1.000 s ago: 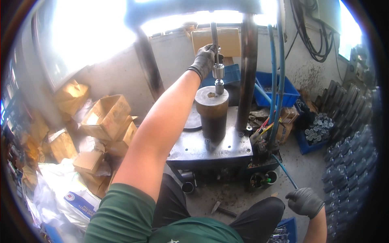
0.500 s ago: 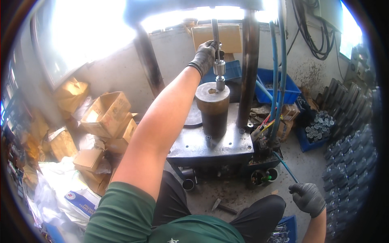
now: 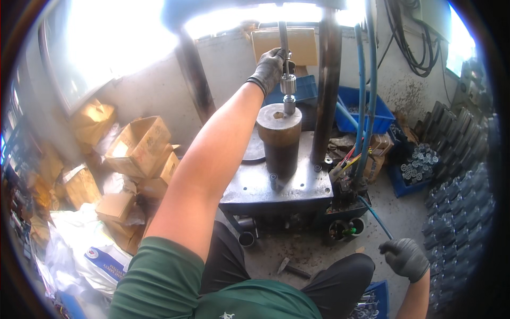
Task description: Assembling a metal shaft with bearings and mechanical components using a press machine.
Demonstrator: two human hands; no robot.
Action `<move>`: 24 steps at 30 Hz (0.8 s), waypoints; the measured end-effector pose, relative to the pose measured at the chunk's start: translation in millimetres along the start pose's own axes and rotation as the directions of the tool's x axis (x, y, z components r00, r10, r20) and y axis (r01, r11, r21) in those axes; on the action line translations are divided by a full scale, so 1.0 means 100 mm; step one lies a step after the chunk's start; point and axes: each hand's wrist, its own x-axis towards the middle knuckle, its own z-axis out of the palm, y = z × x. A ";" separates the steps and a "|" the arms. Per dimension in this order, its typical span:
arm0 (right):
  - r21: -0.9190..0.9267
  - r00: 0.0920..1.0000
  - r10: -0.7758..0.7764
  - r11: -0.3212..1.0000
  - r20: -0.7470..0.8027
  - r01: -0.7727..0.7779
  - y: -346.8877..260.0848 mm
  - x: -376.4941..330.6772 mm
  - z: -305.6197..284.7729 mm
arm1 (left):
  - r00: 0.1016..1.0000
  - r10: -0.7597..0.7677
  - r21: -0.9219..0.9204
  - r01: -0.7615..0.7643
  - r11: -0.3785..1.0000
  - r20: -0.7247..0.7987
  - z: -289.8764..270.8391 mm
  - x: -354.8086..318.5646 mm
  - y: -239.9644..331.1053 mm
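My left hand (image 3: 269,70), in a dark grey glove, reaches out to an upright metal rod (image 3: 283,36), its fingers closed around it and partly hidden behind it. Below the hand, a shiny stepped metal fitting (image 3: 288,85) ends in a short cylinder that meets the top of a thick steel block (image 3: 280,141). A hole shows in the block's top face. The block stands on the press table (image 3: 244,195). At lower right my gloved right hand (image 3: 406,259) is curled around the end of a thin blue lever (image 3: 376,217), which slopes up toward the press.
Press columns (image 3: 325,90) and blue hoses (image 3: 359,106) rise around the table. Cardboard boxes (image 3: 139,149) and bags crowd the left. Blue bins (image 3: 383,126) of metal parts and stacked dark metal pieces (image 3: 457,212) fill the right. A hammer (image 3: 293,269) lies on the floor near my legs.
The view has shifted very slightly. Both hands stay where they were, on the rod and the lever.
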 end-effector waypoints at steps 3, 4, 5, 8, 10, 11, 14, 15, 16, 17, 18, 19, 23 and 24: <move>-0.310 0.952 0.005 0.946 0.305 0.094 -0.03 0.02 0.02 | 1.000 0.009 -0.018 -0.009 1.000 0.012 -0.01 0.01 -0.01; -0.312 0.950 0.092 0.950 0.299 0.006 -0.06 0.03 0.02 | 1.000 0.003 0.006 -0.003 1.000 0.004 0.00 -0.01 -0.01; -0.311 0.949 0.093 0.950 0.301 0.006 -0.04 0.02 0.02 | 1.000 -0.003 0.031 0.003 1.000 -0.004 0.01 -0.02 0.00; 0.099 0.995 0.092 0.991 0.036 -0.095 0.02 -0.03 0.06 | 1.000 0.004 0.029 -0.004 1.000 -0.011 0.01 -0.02 -0.01; -0.293 0.963 -0.011 0.952 0.268 0.093 0.06 -0.01 0.10 | 1.000 0.020 0.040 -0.020 0.999 0.002 -0.02 0.03 -0.03; -0.293 0.963 -0.011 0.951 0.269 0.093 0.07 -0.02 0.10 | 0.999 0.037 0.050 -0.038 0.998 0.017 -0.04 0.05 -0.04; -0.040 0.996 -0.042 0.998 0.072 0.045 0.08 -0.03 0.08 | 1.000 0.018 0.043 -0.018 0.999 0.008 -0.01 0.03 -0.05; -0.044 0.996 -0.034 0.998 0.084 0.038 0.05 -0.03 0.06 | 1.000 0.017 0.044 -0.018 0.999 0.006 -0.02 0.04 -0.06; -0.048 0.995 -0.027 0.998 0.096 0.031 0.03 -0.02 0.04 | 0.999 0.037 0.042 -0.037 0.998 0.009 -0.03 0.05 -0.07; -0.049 0.995 -0.028 0.998 0.097 0.033 0.03 -0.02 0.05 | 0.998 0.057 0.040 -0.057 0.998 0.013 -0.04 0.05 -0.08; -0.165 0.985 -0.034 0.984 0.168 0.062 0.02 -0.01 0.05 | 0.998 0.056 0.039 -0.057 0.998 0.013 -0.04 0.06 -0.08; -0.276 0.971 -0.031 0.956 0.238 0.098 0.01 -0.01 0.05 | 0.999 0.048 0.046 -0.048 0.998 0.010 -0.04 0.06 -0.08; 0.095 0.990 0.095 0.990 0.103 -0.105 -0.01 -0.02 0.03 | 0.999 0.046 0.056 -0.047 0.997 0.016 -0.02 0.03 -0.07; -0.068 0.986 0.017 0.998 0.163 -0.006 0.01 -0.02 0.04 | 0.999 0.045 0.056 -0.045 0.997 0.016 -0.02 0.03 -0.07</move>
